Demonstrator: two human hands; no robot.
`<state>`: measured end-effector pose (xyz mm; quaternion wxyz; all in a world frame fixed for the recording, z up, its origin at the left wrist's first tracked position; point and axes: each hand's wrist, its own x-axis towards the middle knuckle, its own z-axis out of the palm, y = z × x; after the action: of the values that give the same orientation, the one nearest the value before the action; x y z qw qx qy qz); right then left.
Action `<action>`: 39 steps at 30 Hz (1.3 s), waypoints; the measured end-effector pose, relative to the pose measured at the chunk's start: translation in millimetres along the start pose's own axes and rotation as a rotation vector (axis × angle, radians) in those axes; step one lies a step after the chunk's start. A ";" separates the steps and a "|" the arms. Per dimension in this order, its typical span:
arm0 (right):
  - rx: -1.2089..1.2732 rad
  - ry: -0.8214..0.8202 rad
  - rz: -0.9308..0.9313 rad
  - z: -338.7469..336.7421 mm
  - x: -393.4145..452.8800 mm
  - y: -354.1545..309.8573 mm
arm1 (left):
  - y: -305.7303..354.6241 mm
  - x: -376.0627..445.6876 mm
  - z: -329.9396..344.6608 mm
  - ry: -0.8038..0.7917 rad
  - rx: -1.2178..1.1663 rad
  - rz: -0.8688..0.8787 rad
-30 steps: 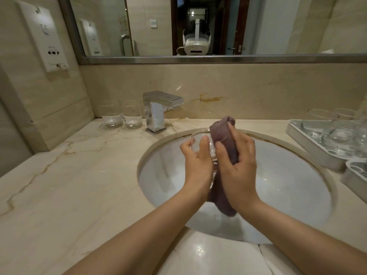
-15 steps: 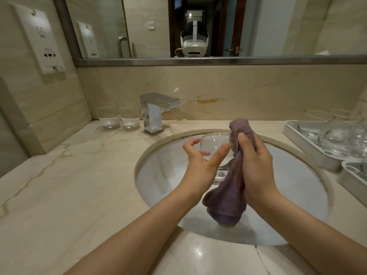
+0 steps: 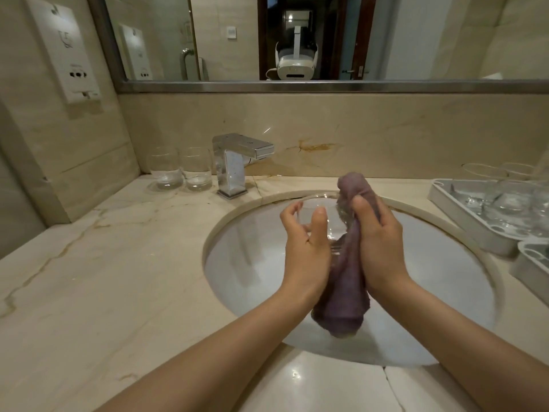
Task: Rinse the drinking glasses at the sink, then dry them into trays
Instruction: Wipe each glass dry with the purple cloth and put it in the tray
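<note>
Left hand [image 3: 306,251] grips glass [image 3: 319,209], right hand [image 3: 377,245] grips cloth [image 3: 344,298]

The clear, thin-walled drinking glass [image 3: 319,217] over the sink is smooth and transparent, catching faint highlights at its rim. Against it lies a dull purple terry cloth [image 3: 346,288], soft, napped and matt. The round white basin [image 3: 445,281] looks like glazed ceramic, glossy and wet-looking. The cream, brown-veined stone countertop [image 3: 98,278] is polished with a soft sheen. The square chrome tap [image 3: 237,162] is mirror-bright metal. Two clear round tumblers [image 3: 181,171] beside it shine like smooth glass. The pale grey trays [image 3: 475,217] seem smooth plastic, semi-matt.
</note>
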<state>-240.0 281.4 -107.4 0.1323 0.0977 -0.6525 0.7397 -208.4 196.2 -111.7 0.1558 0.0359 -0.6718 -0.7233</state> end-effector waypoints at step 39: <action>0.101 0.029 0.120 -3.1 -4.7 -15.3 | 7.6 7.1 -7.7 -0.051 0.021 0.071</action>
<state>-230.6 285.9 -94.9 0.0920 0.0545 -0.6170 0.7797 -211.7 186.5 -103.9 0.1638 -0.0049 -0.6838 -0.7110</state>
